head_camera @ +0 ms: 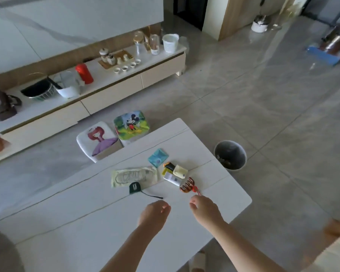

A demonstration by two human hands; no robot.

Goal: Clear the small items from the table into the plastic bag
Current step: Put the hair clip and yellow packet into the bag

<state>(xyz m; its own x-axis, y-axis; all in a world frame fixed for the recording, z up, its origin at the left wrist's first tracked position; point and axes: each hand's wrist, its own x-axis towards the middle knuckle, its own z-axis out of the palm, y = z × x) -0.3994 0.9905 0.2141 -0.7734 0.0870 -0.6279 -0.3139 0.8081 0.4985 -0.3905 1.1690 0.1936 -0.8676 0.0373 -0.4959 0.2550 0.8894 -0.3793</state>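
Two hands over a white table [67, 222], left hand [153, 214] loosely curled and empty, right hand [204, 210] seemingly pinching a red cord [196, 190] by the hair claw [187, 185] at one o'clock, near the table's edge.

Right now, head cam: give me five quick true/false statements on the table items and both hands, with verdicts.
1. The brown hair claw clip lies on the table, just beyond the right hand. True.
2. The left hand grips the teal packet. False: the packet lies untouched farther up the table; the left hand holds nothing visible.
3. The clear bag with a white cord inside lies flat on the table. True.
4. The grey waste bin stands on the table. False: it stands on the floor past the table's right edge.
5. The small dark tape measure lies against the near edge of the clear bag. True.
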